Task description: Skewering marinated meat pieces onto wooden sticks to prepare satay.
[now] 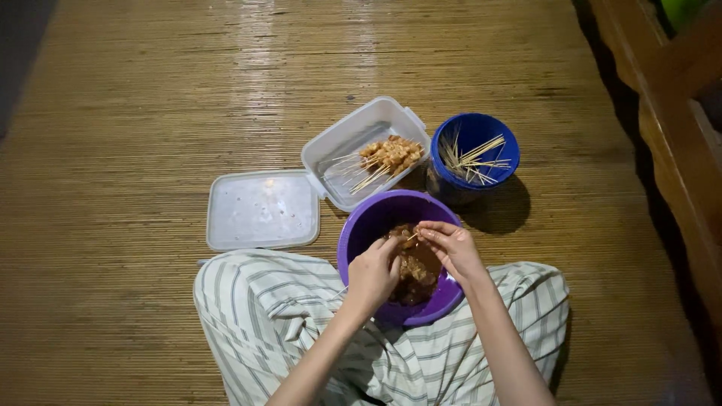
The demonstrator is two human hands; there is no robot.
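Both hands over purple bowl (359, 225) of marinated meat (418, 272) in my lap. Left hand (374, 272) curled on a meat piece, right hand (452, 246) pinching a skewer (411, 237) (tip barely visible). Finished skewers (385, 158) in clear container (342, 139), spare sticks (475, 159) in blue bucket (489, 125).

Quick tally: two bowls/tubs that are round, one purple bowl (359, 233) with meat chunks in it (too dark and clumped to count the pieces), and one blue bucket (475, 129) holding a bunch of bare sticks (474, 159), easily more than a dozen, but they cross over each other so no exact number. One clear plastic box (353, 135) and one flat lid (262, 209) beside it. Inside the box, a small pile of finished skewers (385, 158), maybe six or so, hard to separate. Two hands, the left hand (373, 272) and the right hand (454, 249), with one stick (411, 237) pinched between them. One mat (135, 113) under it all.
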